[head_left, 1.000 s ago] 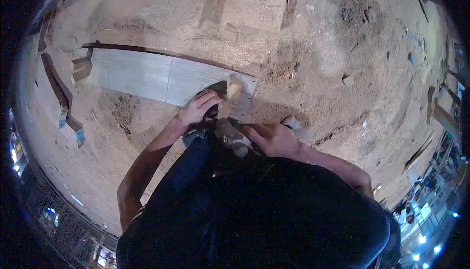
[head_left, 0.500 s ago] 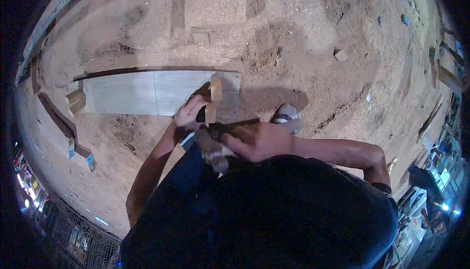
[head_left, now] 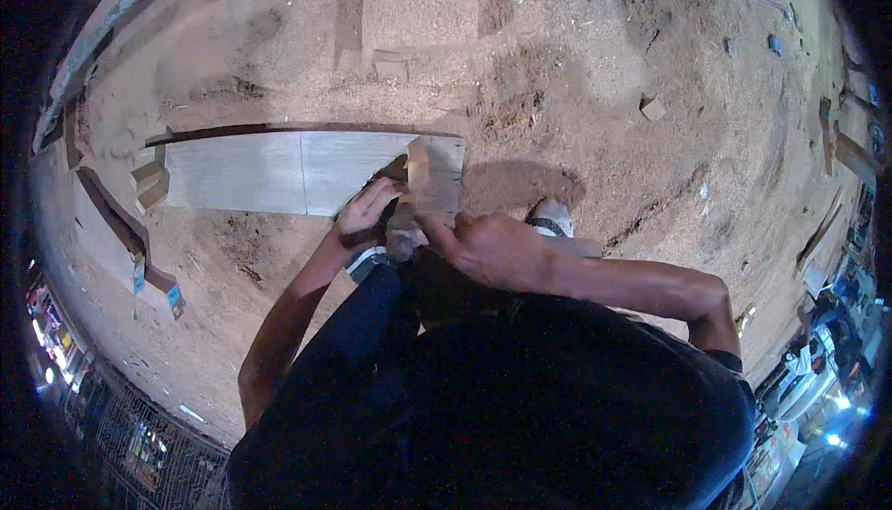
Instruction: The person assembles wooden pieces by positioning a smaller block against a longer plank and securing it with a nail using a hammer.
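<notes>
A long pale board [head_left: 246, 173] lies on the ground in front of me, its right end between my feet. Across that end stands a short light-wood block [head_left: 419, 168]. My left hand [head_left: 365, 211] is closed against the block's near left side, the fingertips partly in shadow. My right hand [head_left: 497, 248] is wrapped around a hammer [head_left: 583, 247], whose handle sticks out to the right of the fist. The hammer's blurred grey-brown head is at the block's near end, close to my left fingers; whether it touches the block I cannot tell.
Small wood blocks [head_left: 150, 185] sit at the board's left end. Longer timber pieces [head_left: 111, 227] lie farther left. A wood offcut [head_left: 653, 109] rests on the sandy ground at right. My feet, one in a strapped sandal [head_left: 552, 219], flank the board's right end.
The hammer head has swung from near my lap up and forward to the block's near end. My right hand has risen slightly with it; the left hand stays at the block.
</notes>
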`<state>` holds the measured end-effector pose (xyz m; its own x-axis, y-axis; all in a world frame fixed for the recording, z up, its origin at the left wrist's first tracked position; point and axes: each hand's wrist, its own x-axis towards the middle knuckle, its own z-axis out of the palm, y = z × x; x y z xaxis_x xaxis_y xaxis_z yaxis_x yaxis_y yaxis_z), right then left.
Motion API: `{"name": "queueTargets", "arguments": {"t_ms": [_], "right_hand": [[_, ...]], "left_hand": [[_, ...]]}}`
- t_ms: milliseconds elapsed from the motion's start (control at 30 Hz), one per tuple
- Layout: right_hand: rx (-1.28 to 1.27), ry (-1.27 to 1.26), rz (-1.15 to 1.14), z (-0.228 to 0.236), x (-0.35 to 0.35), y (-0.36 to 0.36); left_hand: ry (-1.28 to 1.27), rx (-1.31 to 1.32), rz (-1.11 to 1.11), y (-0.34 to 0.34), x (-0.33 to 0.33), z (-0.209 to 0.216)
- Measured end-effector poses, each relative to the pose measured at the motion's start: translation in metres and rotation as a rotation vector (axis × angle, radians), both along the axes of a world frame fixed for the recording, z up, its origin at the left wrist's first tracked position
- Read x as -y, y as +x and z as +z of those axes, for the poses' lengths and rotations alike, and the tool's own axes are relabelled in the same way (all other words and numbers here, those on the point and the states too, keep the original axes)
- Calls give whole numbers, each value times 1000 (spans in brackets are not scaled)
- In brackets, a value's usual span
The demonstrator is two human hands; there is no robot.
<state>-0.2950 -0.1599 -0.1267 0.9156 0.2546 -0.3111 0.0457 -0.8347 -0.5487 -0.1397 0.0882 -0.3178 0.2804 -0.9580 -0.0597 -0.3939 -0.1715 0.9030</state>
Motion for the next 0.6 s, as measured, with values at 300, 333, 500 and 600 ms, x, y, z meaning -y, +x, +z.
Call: {"name": "queueTargets", "arguments": {"t_ms": [300,333,500,600], "right_hand": [[84,100,26,-20,-1,-9],[68,116,32,-17,-1,-2],[-10,299,-97,-18,18,-34],[-85,351,-198,-37,30,-73]], "left_hand": [[-29,86,-42,2,10,3],[-43,208,-47,2,5,4],[31,375,-69,0,11,55],[86,366,7,4,12,101]]}}
